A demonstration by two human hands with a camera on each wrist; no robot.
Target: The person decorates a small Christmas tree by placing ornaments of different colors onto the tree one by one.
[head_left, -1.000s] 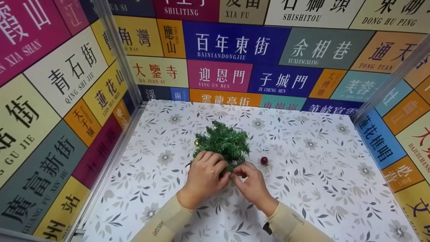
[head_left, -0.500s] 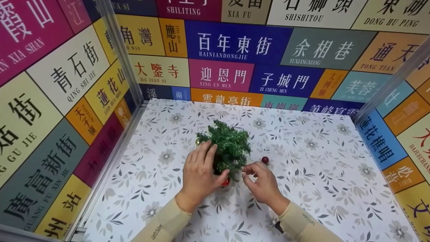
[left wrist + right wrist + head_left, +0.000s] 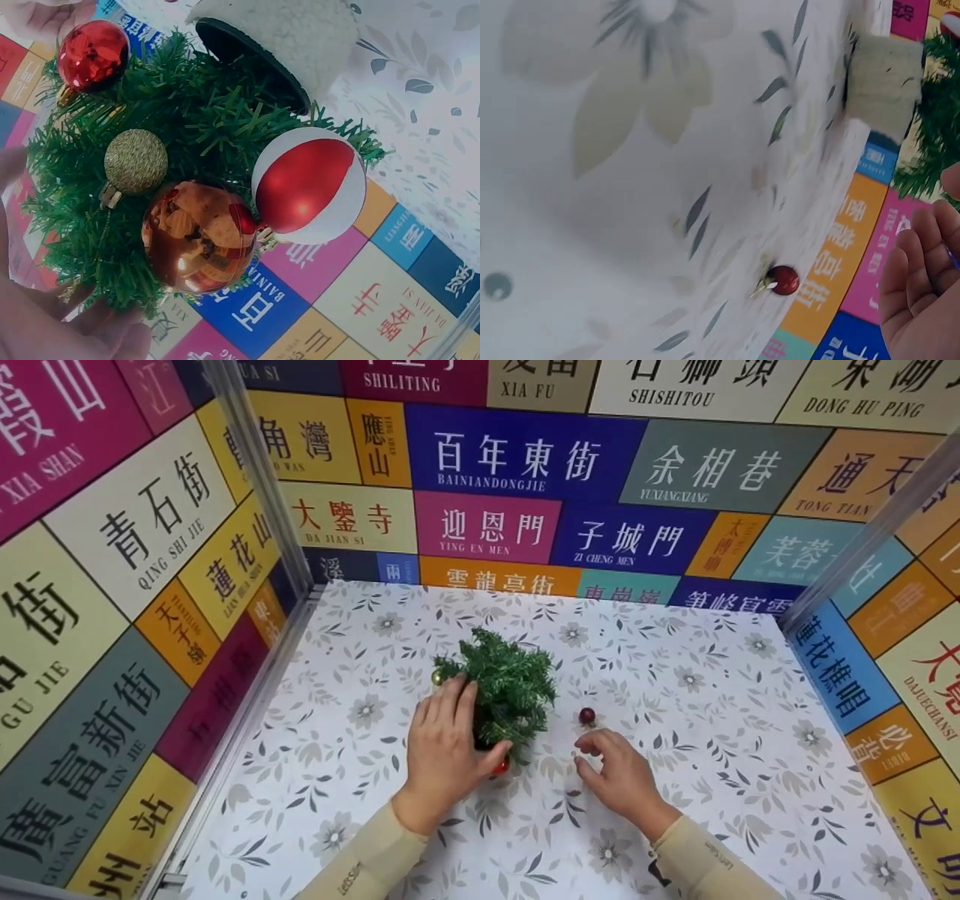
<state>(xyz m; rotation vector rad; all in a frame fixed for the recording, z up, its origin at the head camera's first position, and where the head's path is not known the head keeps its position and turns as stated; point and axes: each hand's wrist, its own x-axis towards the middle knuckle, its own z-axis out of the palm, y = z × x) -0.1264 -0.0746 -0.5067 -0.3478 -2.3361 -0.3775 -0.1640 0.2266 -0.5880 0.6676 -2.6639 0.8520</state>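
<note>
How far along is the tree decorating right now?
Done: the small Christmas tree already carries a shiny red ball, a gold glitter ball, a copper ball and a red-and-white ball. In hand: the left hand steadies the tree; the right hand is empty, near the loose dark red bauble. Left: that bauble lies on the table, unhung.

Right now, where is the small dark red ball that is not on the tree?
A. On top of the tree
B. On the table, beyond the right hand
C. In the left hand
B: the dark red ball lies on the table, apart from the right hand.
</note>
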